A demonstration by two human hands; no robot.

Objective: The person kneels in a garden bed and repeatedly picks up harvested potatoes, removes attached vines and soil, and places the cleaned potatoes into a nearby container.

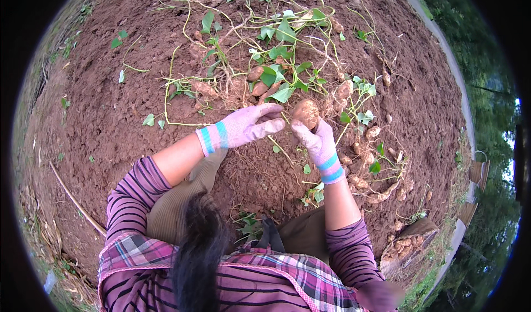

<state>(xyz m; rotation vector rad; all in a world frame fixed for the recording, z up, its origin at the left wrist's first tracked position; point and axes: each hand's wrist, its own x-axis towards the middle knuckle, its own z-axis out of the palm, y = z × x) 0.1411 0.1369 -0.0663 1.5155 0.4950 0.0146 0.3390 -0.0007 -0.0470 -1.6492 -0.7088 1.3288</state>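
In a pink knit glove with blue cuff bands, my right hand (317, 146) grips a round, soil-covered sweet potato (306, 112) between thumb and fingers. My left hand (251, 126), gloved alike, is just left of it, with thumb and fingers apart and nothing visible between them. Beyond both hands lie uprooted sweet potato vines (286, 55) with green leaves and thin roots. Several tubers are among them, such as a reddish sweet potato (203, 88) and another sweet potato (343, 91) close to my right hand. Leaves partly cover some tubers.
Loose brown soil (120, 80) surrounds me. Several smaller sweet potatoes (367, 158) lie along my right forearm. A container (421, 228) of tubers stands at the lower right. On the left lies a long thin stick (76, 200). A pale path edge (450, 59) borders the plot.
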